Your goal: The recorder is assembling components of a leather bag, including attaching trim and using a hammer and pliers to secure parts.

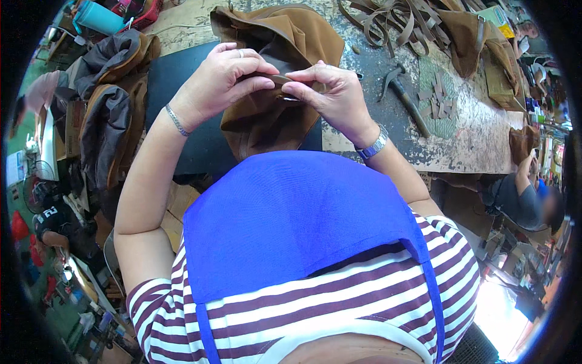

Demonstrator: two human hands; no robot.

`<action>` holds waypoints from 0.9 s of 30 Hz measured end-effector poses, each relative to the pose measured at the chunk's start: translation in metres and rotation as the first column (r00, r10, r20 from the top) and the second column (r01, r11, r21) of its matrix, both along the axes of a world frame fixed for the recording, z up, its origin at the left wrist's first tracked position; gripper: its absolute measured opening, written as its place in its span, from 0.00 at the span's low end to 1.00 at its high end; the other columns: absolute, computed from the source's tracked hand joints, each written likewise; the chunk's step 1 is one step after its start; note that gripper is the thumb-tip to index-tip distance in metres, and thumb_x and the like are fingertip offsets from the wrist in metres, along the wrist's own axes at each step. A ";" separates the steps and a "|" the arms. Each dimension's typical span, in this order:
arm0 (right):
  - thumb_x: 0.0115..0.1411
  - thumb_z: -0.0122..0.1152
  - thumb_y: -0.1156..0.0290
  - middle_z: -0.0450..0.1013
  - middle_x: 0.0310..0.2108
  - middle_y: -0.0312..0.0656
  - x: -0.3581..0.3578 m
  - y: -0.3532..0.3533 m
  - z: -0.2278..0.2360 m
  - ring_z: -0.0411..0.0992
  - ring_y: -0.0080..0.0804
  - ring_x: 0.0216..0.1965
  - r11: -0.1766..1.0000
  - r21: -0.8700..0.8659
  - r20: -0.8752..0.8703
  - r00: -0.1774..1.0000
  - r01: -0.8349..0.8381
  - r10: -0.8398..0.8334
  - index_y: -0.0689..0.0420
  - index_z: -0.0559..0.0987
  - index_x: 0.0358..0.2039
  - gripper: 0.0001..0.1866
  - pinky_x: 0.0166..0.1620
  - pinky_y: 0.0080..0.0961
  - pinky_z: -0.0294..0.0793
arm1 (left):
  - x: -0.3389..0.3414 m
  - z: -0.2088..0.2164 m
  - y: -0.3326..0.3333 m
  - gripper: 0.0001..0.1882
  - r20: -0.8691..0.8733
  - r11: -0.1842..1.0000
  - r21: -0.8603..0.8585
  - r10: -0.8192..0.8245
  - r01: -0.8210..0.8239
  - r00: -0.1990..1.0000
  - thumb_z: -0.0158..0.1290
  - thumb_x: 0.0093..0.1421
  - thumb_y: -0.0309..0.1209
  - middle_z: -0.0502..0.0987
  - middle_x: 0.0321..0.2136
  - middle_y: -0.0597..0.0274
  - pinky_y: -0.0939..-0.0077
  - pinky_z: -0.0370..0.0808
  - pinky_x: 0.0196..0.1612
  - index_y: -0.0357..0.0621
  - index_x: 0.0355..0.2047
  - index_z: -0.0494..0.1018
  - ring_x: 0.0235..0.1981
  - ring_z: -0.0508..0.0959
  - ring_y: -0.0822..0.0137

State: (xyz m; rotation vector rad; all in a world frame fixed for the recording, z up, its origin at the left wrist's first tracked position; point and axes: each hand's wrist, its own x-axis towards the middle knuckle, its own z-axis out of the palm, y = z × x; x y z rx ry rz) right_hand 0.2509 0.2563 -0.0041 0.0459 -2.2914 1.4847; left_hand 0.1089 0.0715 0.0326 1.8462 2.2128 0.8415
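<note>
A brown fabric bag (312, 39) with a dark lining lies in front of me on a black board (167, 91). Above its opening, my left hand (233, 79) pinches one end of a short brown strap (279, 79) between thumb and fingers. My right hand (330, 91) grips the strap's other side, its thumb and forefinger closed. Below the right thumb a small shiny metal piece shows, too small to name. The front of the bag (260, 130) hangs toward the table's near edge, partly behind my hands.
A hammer (407, 100) lies to the right, beside small strap pieces (439, 100). Loose brown straps (394, 24) are heaped at the back. More brown bags (106, 133) are stacked at left, another bag (464, 39) at far right. Co-workers sit on both sides.
</note>
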 end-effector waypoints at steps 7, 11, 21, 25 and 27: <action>0.54 0.68 0.68 0.78 0.27 0.41 -0.001 0.000 0.004 0.74 0.25 0.27 0.996 -0.032 0.115 0.990 -0.082 0.085 0.58 0.83 0.32 0.09 0.32 0.20 0.73 | -0.005 0.003 -0.002 0.10 -0.015 0.990 -0.126 -0.064 0.062 0.998 0.56 0.58 0.36 0.78 0.35 0.66 0.55 0.55 0.61 0.50 0.39 0.76 0.41 0.76 0.66; 0.54 0.67 0.68 0.77 0.25 0.41 -0.007 0.004 0.011 0.73 0.25 0.28 0.994 0.007 0.106 0.989 -0.105 0.103 0.58 0.83 0.32 0.08 0.32 0.21 0.72 | -0.013 0.010 -0.005 0.17 0.036 0.984 -0.177 0.041 -0.034 0.999 0.61 0.53 0.37 0.77 0.36 0.66 0.51 0.49 0.65 0.50 0.42 0.73 0.43 0.76 0.65; 0.57 0.64 0.69 0.76 0.27 0.37 -0.077 0.018 0.065 0.73 0.21 0.31 0.942 0.170 -0.195 0.927 -0.289 0.319 0.59 0.80 0.34 0.08 0.37 0.19 0.72 | -0.005 0.107 -0.052 0.17 -0.016 0.947 -0.056 0.316 -0.317 0.949 0.65 0.49 0.33 0.76 0.29 0.64 0.77 0.70 0.43 0.38 0.36 0.73 0.34 0.74 0.72; 0.59 0.63 0.70 0.76 0.30 0.34 -0.076 0.007 0.058 0.72 0.18 0.34 0.894 0.030 -0.048 0.892 -0.448 0.449 0.61 0.79 0.35 0.08 0.39 0.18 0.71 | 0.014 0.104 -0.060 0.13 0.245 0.897 -0.138 0.442 -0.420 0.863 0.62 0.54 0.29 0.74 0.27 0.71 0.84 0.70 0.36 0.39 0.36 0.72 0.30 0.72 0.80; 0.60 0.62 0.69 0.75 0.31 0.32 -0.078 0.000 0.032 0.71 0.16 0.34 0.870 -0.106 0.028 0.873 -0.482 0.487 0.61 0.79 0.35 0.09 0.40 0.17 0.71 | 0.010 0.082 -0.065 0.12 0.301 0.853 -0.229 0.519 -0.468 0.800 0.62 0.55 0.30 0.73 0.28 0.71 0.85 0.69 0.37 0.39 0.36 0.72 0.32 0.70 0.81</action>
